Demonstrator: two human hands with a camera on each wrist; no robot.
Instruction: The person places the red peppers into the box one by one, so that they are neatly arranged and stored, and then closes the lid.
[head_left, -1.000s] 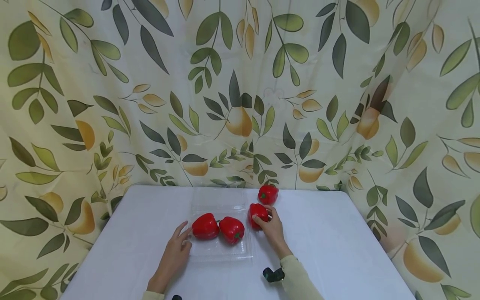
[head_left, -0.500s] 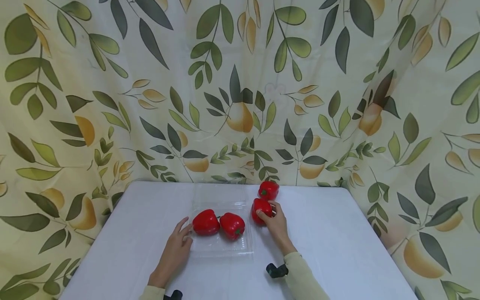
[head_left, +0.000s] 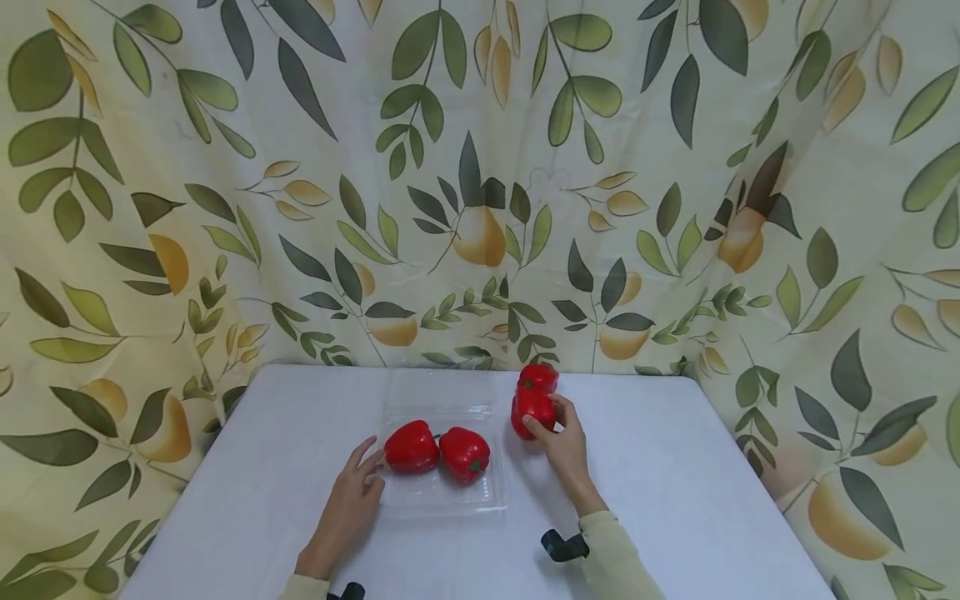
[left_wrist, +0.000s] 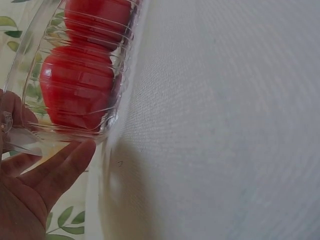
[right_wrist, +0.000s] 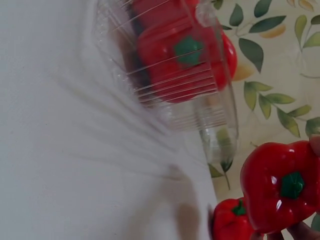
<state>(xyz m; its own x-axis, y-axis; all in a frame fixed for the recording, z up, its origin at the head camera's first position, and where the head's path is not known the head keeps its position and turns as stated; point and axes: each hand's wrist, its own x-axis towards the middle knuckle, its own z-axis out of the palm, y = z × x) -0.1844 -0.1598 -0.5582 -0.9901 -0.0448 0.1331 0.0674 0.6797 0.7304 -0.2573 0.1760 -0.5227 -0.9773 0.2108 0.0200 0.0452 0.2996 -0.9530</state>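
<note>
A clear plastic clamshell container (head_left: 442, 500) lies with its lid folded back on the table, and two red bell peppers, one (head_left: 411, 447) left and one (head_left: 465, 455) right, sit in its base. My left hand (head_left: 352, 493) is at the container's left side; in the left wrist view its fingers (left_wrist: 75, 157) are fairly straight and touch the wall and rim. To the container's right, my right hand (head_left: 564, 442) grips a third red bell pepper (head_left: 533, 412), whose green stem shows in the right wrist view. Just behind it, partly covered, stands another bell pepper (head_left: 537, 377).
The white-covered table (head_left: 660, 500) ends at a curtain (head_left: 480, 167) printed with leaves and fruit. The container's transparent lid (head_left: 437, 390) extends toward that back edge. Black wrist cameras (head_left: 564, 547) are strapped to both sleeves.
My right hand has moved to the right with its bell pepper, away from the container, and now partly covers the rear pepper. The left hand stays at the container.
</note>
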